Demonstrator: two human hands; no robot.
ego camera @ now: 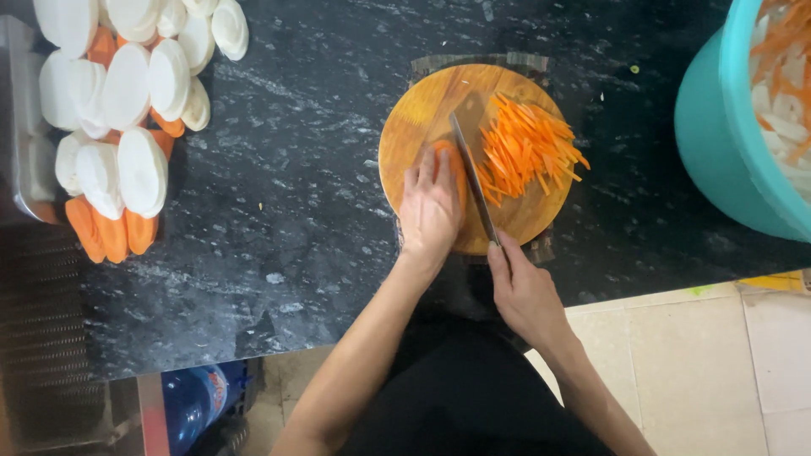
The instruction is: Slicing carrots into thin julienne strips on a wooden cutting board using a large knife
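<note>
Head view, looking straight down on a dark speckled counter (pixel 296 211).

Left hand (pixel 429 207): palm down on the round wooden board (pixel 414 127), fingers close together and pointing away from the body, pressing flat on a stack of carrot slices (pixel 452 165). Forearm runs up from the lower left, wrist straight, elbow low in frame.

Right hand (pixel 524 291): closed round the handle of the knife (pixel 471 165), index finger stretched along the spine near the board's near edge. Forearm comes in from the lower right, angled inward. Blade lies across the board's middle, tip away from the body, edge just beside the left fingers and against the slices.

Carrot strips (pixel 528 148): loose orange heap on the right half of the board, touching the blade's far side, some ends spilling past the rim.

Board sits on a clear sheet near the counter's front edge.

Far left: pile of white and orange slices (pixel 118 110), overlapping, partly on a metal tray (pixel 17 127).

Right edge: teal tub (pixel 726 127) holding white and orange strips, well apart from the board.

Below counter: blue bottle (pixel 194 401), pale floor tiles (pixel 701 355).
</note>
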